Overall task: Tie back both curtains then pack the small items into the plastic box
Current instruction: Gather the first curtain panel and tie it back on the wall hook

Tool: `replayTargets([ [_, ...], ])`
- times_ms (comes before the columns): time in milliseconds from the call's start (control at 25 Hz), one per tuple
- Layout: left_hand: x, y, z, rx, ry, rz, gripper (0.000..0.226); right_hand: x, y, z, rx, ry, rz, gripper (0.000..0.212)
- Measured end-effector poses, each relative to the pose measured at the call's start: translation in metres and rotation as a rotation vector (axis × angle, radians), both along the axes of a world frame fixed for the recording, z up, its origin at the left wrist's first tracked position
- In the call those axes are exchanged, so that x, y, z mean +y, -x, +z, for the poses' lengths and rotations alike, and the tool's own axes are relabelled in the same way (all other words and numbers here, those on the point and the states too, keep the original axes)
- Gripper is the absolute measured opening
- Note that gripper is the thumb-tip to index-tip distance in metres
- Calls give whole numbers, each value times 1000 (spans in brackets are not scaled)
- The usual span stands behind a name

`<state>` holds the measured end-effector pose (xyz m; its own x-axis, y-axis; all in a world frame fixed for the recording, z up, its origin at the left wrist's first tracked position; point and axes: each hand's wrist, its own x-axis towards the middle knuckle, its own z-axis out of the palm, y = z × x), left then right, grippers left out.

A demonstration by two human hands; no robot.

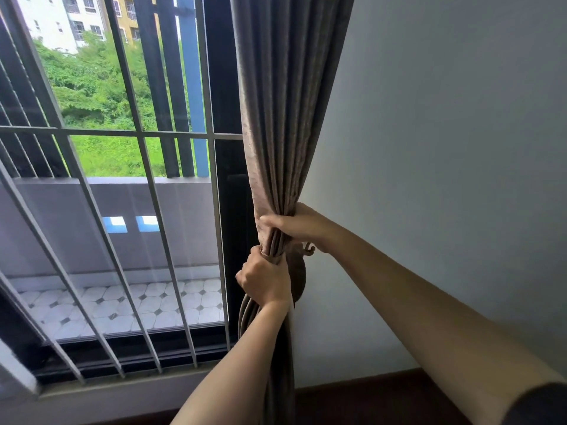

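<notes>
A grey-brown curtain [285,102] hangs at the right edge of the window, gathered into a tight bundle at waist height. My right hand [296,223] grips the bundle from the wall side. Just below it, my left hand [265,279] has its fingers curled round the gathered folds and a matching tieback band [270,257] that wraps the bundle. A curled metal wall hook [310,249] sticks out behind the curtain between my two hands. Below my left hand the folds hang down to the floor. The plastic box and the small items are out of view.
A window with slanted white metal bars [138,133] fills the left side, with a tiled balcony [138,305] and trees outside. A plain white wall [445,148] is on the right, and a dark skirting and floor [368,394] run along the bottom.
</notes>
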<state>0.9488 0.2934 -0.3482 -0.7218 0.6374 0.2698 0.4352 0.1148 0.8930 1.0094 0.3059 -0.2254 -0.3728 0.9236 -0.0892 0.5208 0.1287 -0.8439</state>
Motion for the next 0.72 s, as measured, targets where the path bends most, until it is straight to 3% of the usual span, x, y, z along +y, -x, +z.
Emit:
replayTargets([
  [80, 0, 5, 4, 5, -3, -20, 26, 3, -20, -10, 266, 132, 143, 32],
  [160, 1, 10, 8, -9, 16, -40, 24, 5, -36, -43, 478, 127, -81, 24],
  [240, 0, 12, 8, -2, 19, -63, 24, 4, -42, -93, 353, 41, -436, 9],
  [280, -1, 12, 8, 10, 18, -78, 25, 0, -41, -115, 249, 36, -501, 13],
  [480, -6, 10, 9, 9, 35, -141, 20, -14, -23, -146, 202, -14, -287, 36],
  [720, -7, 21, 19, -50, 166, -307, 28, 1, -13, -154, 270, 111, -201, 41],
])
